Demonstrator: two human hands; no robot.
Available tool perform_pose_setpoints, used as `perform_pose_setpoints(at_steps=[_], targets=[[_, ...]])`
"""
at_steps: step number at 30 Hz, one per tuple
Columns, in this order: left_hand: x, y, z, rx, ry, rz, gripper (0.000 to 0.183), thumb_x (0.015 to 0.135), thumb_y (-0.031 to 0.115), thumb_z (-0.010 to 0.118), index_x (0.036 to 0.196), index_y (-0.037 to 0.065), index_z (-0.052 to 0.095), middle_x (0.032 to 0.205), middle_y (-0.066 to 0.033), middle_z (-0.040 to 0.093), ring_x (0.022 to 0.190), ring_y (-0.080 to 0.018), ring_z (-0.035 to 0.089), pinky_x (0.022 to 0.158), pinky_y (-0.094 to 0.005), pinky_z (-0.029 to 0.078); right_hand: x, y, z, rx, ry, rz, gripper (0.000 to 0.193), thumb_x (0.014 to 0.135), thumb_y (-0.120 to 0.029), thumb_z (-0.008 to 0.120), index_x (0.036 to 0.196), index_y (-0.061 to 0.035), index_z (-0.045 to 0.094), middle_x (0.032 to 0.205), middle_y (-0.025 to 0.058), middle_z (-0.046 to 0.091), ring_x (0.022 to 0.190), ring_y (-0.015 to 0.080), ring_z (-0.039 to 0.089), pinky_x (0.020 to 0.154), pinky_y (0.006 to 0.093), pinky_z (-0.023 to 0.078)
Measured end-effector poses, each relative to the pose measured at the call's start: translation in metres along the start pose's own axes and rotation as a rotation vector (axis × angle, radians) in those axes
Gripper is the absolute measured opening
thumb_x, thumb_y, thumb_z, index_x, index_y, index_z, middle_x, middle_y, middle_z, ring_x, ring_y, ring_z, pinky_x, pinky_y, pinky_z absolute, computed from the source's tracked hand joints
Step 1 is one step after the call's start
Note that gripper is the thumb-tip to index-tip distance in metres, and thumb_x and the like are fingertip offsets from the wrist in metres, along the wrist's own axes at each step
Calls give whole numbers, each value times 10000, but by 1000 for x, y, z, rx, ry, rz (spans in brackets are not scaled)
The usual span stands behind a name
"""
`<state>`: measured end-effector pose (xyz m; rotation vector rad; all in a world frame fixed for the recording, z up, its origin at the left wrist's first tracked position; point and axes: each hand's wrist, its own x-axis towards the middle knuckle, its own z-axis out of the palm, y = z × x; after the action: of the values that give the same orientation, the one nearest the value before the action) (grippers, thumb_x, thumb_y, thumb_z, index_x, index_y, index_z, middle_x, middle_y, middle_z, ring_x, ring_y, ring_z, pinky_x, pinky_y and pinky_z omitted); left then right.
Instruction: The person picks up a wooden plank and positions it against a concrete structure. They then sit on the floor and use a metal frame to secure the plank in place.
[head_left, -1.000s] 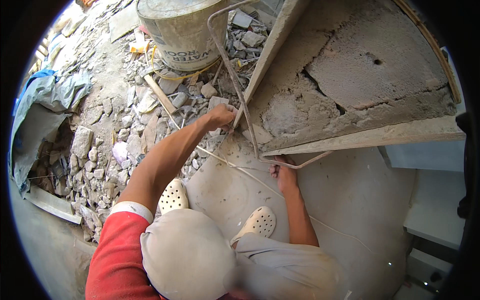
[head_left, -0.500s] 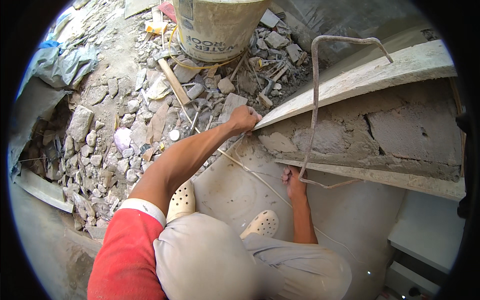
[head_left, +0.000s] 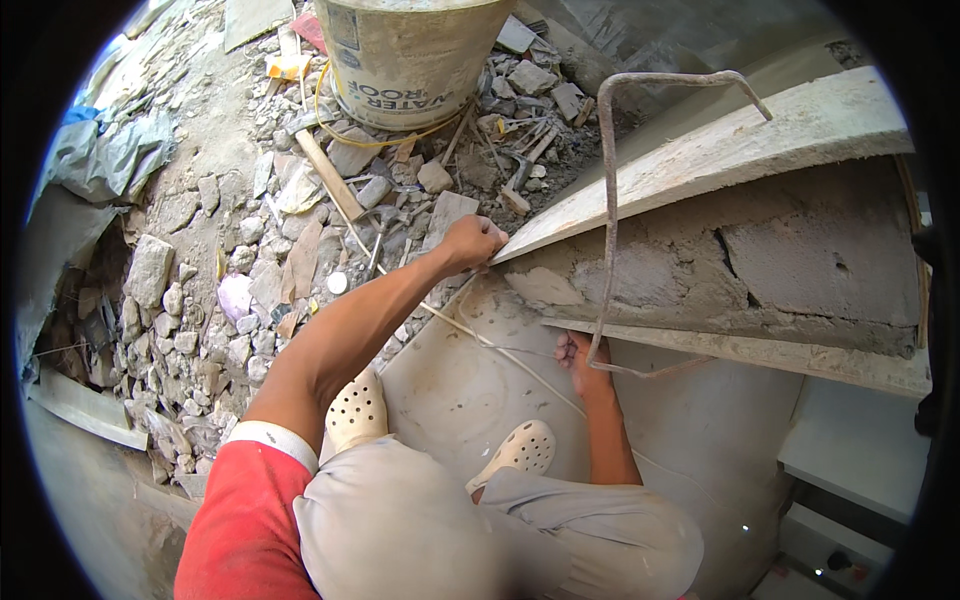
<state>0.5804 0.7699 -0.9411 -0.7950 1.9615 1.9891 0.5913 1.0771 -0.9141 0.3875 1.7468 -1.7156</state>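
Note:
My left hand (head_left: 472, 243) is closed at the pointed near end of the upper wooden board (head_left: 690, 160), with the fingers partly hidden. Below it, my right hand (head_left: 578, 356) has its fingers curled by the edge of the lower board (head_left: 760, 355). A thin pale string (head_left: 515, 347) runs along the floor side to the right hand's fingertips; whether they pinch it is unclear. Between the boards lies a rough mortared block wall (head_left: 650, 265). A bent rusty steel bar (head_left: 609, 190) spans both boards, its lower bend close to my right wrist.
A mortar-stained bucket (head_left: 415, 65) stands among broken rubble (head_left: 210, 310) at the far left. A wooden-handled hammer (head_left: 330, 175) lies there. A long thin stick (head_left: 520, 365) crosses the grey floor (head_left: 430, 390) near my beige clogs (head_left: 522, 448). Pale steps (head_left: 850, 455) are at right.
The whole view has shifted slightly, so the bucket and rubble sit a little further left. Both hands stay at the same boards, with hardly any movement of the fingers.

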Motion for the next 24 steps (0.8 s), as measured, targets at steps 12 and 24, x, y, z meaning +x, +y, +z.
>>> perform_pose_setpoints(at_steps=[12, 24], targets=[[-84, -26, -38, 7, -120, -49, 426, 1003, 345, 617, 1289, 33, 576, 891, -6, 600, 775, -107, 564, 694, -297, 525, -23, 33, -40, -110, 108, -43, 360, 979, -321, 633, 1249, -83, 614, 990, 69, 688, 826, 143, 658, 629, 286, 533], [-157, -52, -12, 523, 55, 143, 288, 941, 239, 658, 1136, 27, 652, 1008, -122, 651, 842, -236, 657, 745, -369, 534, -65, 51, -29, -1058, 154, -672, 290, 910, -179, 627, 1152, -26, 671, 1046, 130, 647, 944, 336, 601, 830, 418, 510]])
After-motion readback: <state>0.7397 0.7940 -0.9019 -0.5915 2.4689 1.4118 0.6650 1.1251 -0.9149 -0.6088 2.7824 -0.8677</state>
